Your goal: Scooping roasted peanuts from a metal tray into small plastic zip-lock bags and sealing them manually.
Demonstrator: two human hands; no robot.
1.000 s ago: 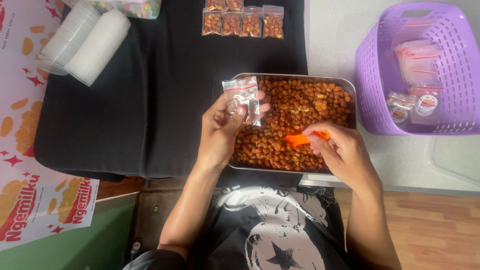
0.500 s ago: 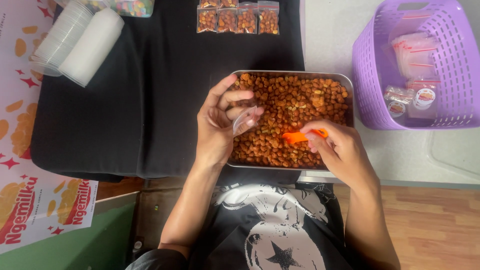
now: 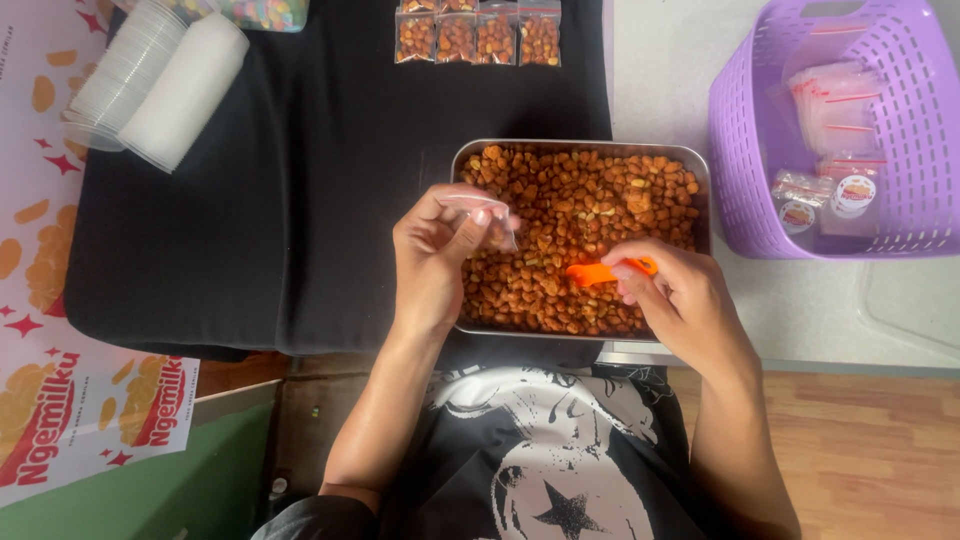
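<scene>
A rectangular metal tray point(image 3: 580, 148) full of brown coated nuts point(image 3: 590, 210) sits on a black cloth point(image 3: 300, 200). My left hand point(image 3: 435, 255) hovers over the tray's left edge and pinches a small clear zip bag point(image 3: 490, 218) between thumb and fingers. My right hand point(image 3: 685, 300) rests at the tray's near right corner and holds a small orange scoop point(image 3: 600, 271) just above the nuts. Several filled snack bags point(image 3: 478, 35) lie in a row at the far edge of the cloth.
A purple plastic basket point(image 3: 740, 120) with clear zip bags and small sticker rolls stands at the right. Stacks of clear cups point(image 3: 125, 75) and white lids point(image 3: 185, 90) lie at the far left. A printed banner point(image 3: 60, 400) lies left of the cloth.
My left hand has lowered and folded the clear bag from an upright spread to a pinched grip by the tray's left edge. The right hand with the scoop has stayed put.
</scene>
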